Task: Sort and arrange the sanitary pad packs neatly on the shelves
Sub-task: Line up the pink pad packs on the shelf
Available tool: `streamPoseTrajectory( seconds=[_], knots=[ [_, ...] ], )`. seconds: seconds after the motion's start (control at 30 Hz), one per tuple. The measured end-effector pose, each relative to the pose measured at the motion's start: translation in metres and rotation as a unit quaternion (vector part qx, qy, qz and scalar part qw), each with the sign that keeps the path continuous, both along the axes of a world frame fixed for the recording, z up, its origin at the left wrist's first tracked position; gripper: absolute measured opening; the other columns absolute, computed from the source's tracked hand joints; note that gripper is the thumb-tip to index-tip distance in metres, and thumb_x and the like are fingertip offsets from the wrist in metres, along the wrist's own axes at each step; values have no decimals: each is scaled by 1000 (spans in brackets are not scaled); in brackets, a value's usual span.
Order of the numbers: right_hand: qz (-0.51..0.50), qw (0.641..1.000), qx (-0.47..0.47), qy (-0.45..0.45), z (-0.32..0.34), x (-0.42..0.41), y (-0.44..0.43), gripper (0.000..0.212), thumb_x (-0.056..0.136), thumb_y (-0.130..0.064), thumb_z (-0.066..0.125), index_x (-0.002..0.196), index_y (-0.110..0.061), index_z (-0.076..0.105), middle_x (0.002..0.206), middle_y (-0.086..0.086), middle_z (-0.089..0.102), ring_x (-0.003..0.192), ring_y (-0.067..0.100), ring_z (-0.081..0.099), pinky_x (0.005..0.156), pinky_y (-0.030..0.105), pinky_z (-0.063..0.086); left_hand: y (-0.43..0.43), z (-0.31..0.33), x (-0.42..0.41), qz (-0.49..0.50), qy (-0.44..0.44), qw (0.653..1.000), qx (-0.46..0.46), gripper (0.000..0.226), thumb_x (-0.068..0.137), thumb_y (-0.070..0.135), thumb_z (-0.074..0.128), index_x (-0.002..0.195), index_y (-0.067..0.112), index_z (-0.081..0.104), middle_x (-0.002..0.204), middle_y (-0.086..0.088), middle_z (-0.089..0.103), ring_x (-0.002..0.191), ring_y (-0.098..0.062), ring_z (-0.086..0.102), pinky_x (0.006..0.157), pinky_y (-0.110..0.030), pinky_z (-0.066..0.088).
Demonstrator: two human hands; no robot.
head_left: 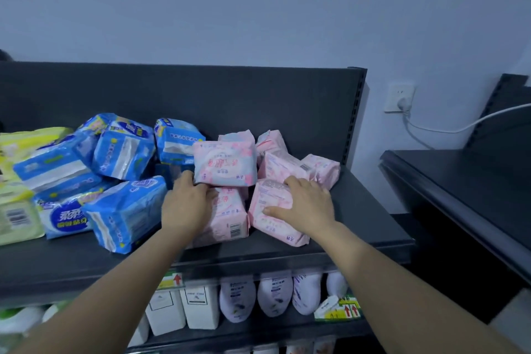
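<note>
Several pink sanitary pad packs lie jumbled on the dark top shelf [359, 241]. My left hand [186, 204] grips the lower left corner of an upright pink pack [225, 162] that stands on another pink pack [230, 218]. My right hand [304, 204] lies on top of a flat pink pack [273, 221] at the shelf's front, thumb along its side. More pink packs [290, 165] are piled behind it. To the left sits a heap of blue packs [123, 149].
Yellow-green packs [17, 218] sit at the far left of the shelf. The shelf below holds white boxes [198, 306] and white bottles [275, 293]. A second dark shelf unit [474, 181] stands to the right. A wall socket [399, 96] has a white cable plugged in.
</note>
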State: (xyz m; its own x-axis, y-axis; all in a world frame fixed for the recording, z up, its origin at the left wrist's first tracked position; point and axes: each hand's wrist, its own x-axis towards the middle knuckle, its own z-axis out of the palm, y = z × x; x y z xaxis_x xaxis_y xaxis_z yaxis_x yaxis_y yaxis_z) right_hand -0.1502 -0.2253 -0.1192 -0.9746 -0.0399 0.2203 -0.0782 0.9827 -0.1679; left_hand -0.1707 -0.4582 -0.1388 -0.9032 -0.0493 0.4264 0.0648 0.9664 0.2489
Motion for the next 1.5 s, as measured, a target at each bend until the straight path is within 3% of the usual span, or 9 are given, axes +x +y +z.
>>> streamPoseTrajectory(
  seconds=[0.23,0.47,0.67,0.8,1.07,1.5],
  knots=[
    [-43,996,82,19,3,6,-3,82,74,-86,37,135,-32,48,135,8,42,134,31,26,109,45,27,10,7,7,23,-34,999,-22,42,100,43,37,123,17,59,114,-6,47,111,-28,47,92,-43,40],
    [13,999,3,34,7,30,6,73,81,-61,61,138,-22,38,138,9,42,133,31,31,109,40,32,15,16,29,37,-56,997,-26,40,97,45,35,113,19,61,118,-5,46,115,-26,44,91,-42,41],
    [43,998,-7,47,10,69,30,72,84,-47,66,143,-20,34,146,5,35,138,25,27,109,39,29,36,22,68,9,-75,996,-49,42,94,46,45,124,19,56,133,-7,35,128,-26,34,95,-41,43],
    [51,998,13,47,12,98,51,73,83,-47,66,143,-19,34,143,4,40,134,23,32,107,38,30,57,30,99,-1,-105,989,-103,49,95,38,46,140,19,40,154,-11,20,143,-26,18,109,-41,32],
    [28,998,52,21,15,165,96,65,84,-49,65,134,-17,39,136,6,46,130,26,37,103,38,34,102,31,162,-52,-75,983,-161,51,90,49,55,128,15,45,135,-1,43,129,-20,34,96,-35,41],
    [-98,990,92,-34,9,283,174,68,84,-48,65,138,-17,38,137,9,44,128,28,38,102,40,35,166,29,231,-171,-80,962,-198,54,93,42,55,137,13,42,143,-4,41,134,-22,35,104,-36,39]
  ],
)
